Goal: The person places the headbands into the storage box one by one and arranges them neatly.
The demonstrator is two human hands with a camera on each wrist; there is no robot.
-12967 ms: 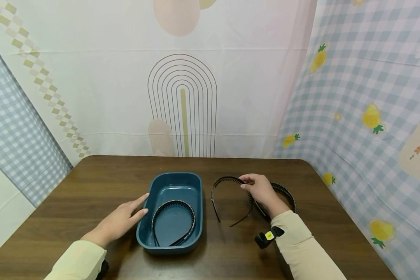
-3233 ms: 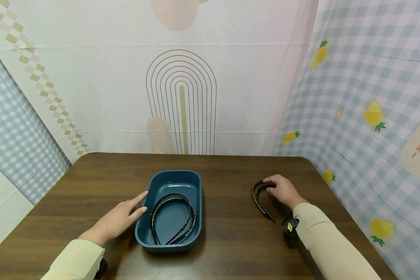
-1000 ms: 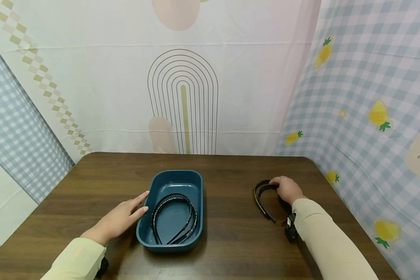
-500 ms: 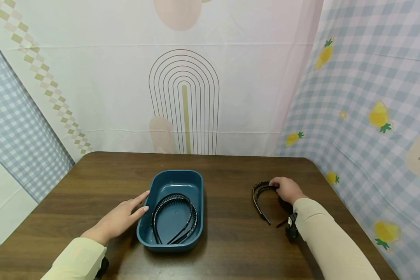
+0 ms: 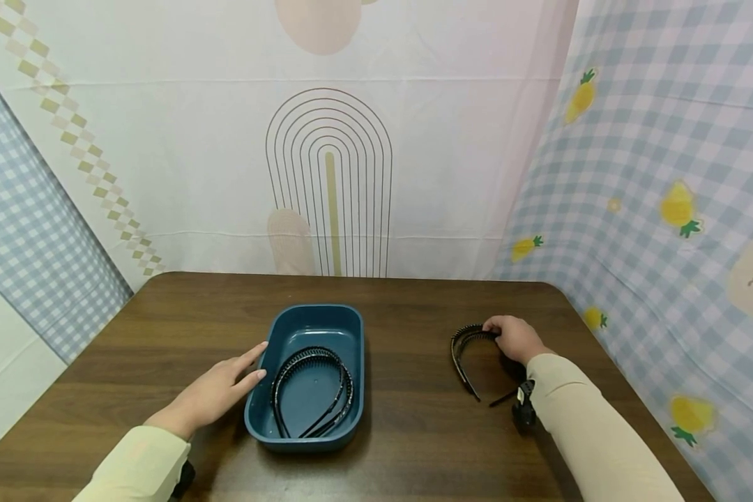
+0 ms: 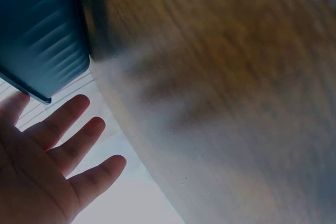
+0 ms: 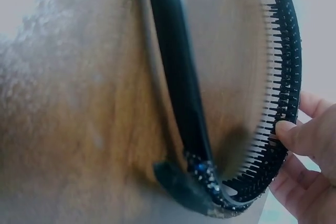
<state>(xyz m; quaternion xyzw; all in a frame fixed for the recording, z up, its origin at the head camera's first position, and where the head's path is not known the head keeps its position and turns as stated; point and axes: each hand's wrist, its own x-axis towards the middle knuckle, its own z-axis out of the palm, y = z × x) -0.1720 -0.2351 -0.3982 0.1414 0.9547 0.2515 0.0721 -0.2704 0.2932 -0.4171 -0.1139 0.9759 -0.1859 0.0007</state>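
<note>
My right hand (image 5: 517,339) pinches a black toothed headband (image 5: 458,359) over the right side of the table, thumb on its inner side. In the right wrist view, fine teeth and small sparkling stones show on that headband (image 7: 286,66). Its arc looks doubled, so I cannot tell whether one or two bands are there. My left hand (image 5: 210,390) lies with fingers straight, fingertips at the left rim of a blue basin (image 5: 359,335). Inside the basin lie black headbands (image 5: 278,390), overlapping. In the left wrist view, the left hand (image 6: 47,166) has its fingers spread beside the basin (image 6: 42,30).
The brown wooden table (image 5: 414,446) carries the basin left of centre. A patterned white cloth (image 5: 452,174) hangs behind its far edge, and a checked cloth (image 5: 640,279) hangs along the right side.
Since the oldest frame, another headband has come to lie in the basin, and my right hand has moved right. Over the last second, the pinched headband's lower ends have shifted slightly left. The left hand stays put.
</note>
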